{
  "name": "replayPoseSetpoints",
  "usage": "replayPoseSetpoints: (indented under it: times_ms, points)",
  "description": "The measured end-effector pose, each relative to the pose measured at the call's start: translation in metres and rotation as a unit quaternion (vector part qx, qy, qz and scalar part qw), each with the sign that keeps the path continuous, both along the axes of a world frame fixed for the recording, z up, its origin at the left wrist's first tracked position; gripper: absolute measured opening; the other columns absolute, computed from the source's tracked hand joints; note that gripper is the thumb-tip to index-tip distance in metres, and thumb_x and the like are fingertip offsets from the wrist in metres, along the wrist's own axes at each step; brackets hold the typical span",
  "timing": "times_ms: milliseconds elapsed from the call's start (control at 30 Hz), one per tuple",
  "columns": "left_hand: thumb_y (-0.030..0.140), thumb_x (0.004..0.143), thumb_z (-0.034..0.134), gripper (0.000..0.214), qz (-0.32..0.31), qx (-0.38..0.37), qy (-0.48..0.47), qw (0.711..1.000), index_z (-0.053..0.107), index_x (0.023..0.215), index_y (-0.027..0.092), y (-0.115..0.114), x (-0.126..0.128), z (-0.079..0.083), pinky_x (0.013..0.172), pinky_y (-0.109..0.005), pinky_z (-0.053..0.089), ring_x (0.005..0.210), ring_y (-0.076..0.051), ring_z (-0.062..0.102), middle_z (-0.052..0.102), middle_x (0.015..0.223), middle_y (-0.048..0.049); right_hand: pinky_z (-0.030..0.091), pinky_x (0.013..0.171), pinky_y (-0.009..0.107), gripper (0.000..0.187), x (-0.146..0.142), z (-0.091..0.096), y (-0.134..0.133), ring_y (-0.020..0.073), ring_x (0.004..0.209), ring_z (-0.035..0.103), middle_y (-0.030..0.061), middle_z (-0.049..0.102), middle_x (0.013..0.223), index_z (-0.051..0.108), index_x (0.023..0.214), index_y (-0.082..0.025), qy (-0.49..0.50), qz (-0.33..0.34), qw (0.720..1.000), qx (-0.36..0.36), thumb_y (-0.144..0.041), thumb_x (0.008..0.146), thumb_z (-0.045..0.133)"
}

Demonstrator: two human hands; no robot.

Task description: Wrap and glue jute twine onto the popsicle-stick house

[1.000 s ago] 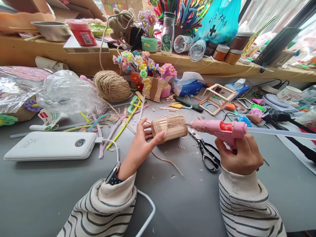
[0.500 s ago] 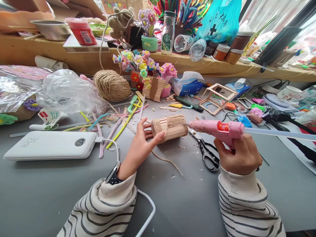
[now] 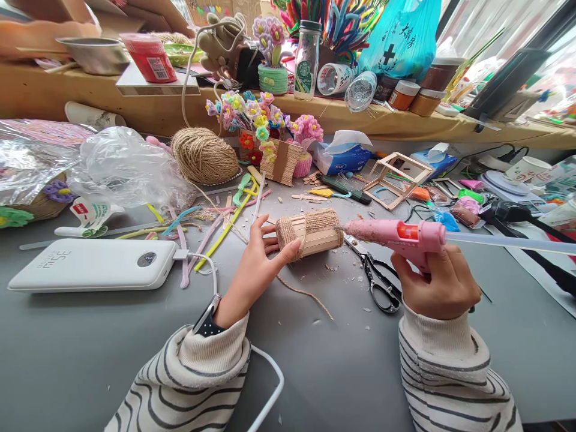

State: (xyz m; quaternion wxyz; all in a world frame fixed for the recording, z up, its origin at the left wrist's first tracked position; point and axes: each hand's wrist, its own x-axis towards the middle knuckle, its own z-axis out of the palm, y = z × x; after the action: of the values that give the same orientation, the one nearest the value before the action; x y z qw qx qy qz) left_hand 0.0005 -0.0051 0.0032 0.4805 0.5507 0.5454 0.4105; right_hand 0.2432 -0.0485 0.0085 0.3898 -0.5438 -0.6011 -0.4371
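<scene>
Well, a hand (right) grips a glue gun.

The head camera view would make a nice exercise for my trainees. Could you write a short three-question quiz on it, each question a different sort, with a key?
1. Multiple choice. What does the right hand hold?
A) scissors
B) a pink glue gun
C) a ball of twine

2. True or false. The white power bank lies to the right of the glue gun.

3. Fill in the blank. The left hand holds a wooden piece partly wrapped in ____.

Key:
1. B
2. False; the white power bank lies to the left of it.
3. twine
</scene>
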Motion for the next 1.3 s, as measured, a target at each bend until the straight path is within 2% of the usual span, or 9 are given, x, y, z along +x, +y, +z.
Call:
replayPoseSetpoints:
  times_ms: [167,400,567,1000,1300]
  points:
    - [0.054,0.069,0.062,0.081,0.0,-0.004,0.0,1.0,0.022,0.13,0.02,0.0005,0.0009,0.0011,0.09,-0.038,0.048,0.106,-0.023,0.057,0.042,0.127,-0.0139,0.038,0.043,0.022,0.024,-0.0013,-0.0001,0.0005,0.0093,0.045,0.041,-0.0025,0.04,0.053,0.066,0.089,-0.02,0.029,-0.002,1.0,-0.003,-0.014,0.067,0.063]
    - [0.053,0.069,0.062,0.08,0.002,-0.003,0.0,1.0,0.022,0.13,0.02,-0.0004,0.0003,0.0012,0.091,-0.039,0.048,0.106,-0.024,0.057,0.043,0.127,-0.0138,0.037,0.042,0.022,0.01,-0.0044,0.0029,0.0015,0.008,0.041,0.036,-0.0029,0.041,0.051,0.063,0.079,-0.018,0.039,-0.027,0.999,-0.004,-0.02,0.069,0.064]
    - [0.053,0.069,0.062,0.081,0.001,-0.004,-0.002,1.0,0.022,0.13,0.019,0.0002,0.0004,0.0017,0.09,-0.038,0.048,0.106,-0.023,0.057,0.043,0.127,-0.0136,0.032,0.039,0.023,0.024,-0.003,0.0017,0.0036,0.0074,0.042,0.03,-0.0039,0.035,0.05,0.053,0.066,-0.019,0.051,-0.031,0.998,-0.014,-0.035,0.066,0.071]
    - [0.053,0.067,0.064,0.082,0.016,-0.006,-0.018,1.0,0.023,0.131,0.02,0.0004,0.0006,0.0003,0.089,-0.037,0.049,0.103,-0.022,0.059,0.043,0.126,-0.0133,0.029,0.042,0.025,0.037,-0.0044,0.003,0.0055,0.0084,0.044,0.029,-0.0039,0.033,0.05,0.035,0.056,-0.023,0.182,-0.032,0.98,-0.071,-0.04,0.068,0.066]
    - [0.051,0.061,0.069,0.085,0.055,-0.013,-0.056,0.997,0.028,0.128,0.018,0.0003,0.0003,0.0061,0.08,-0.034,0.053,0.092,-0.02,0.063,0.049,0.12,-0.013,0.033,0.044,0.026,0.034,-0.0079,0.0057,0.0098,0.0115,0.045,0.036,-0.0024,0.038,0.047,0.037,0.057,-0.024,0.189,-0.03,0.976,-0.101,-0.043,0.069,0.062]
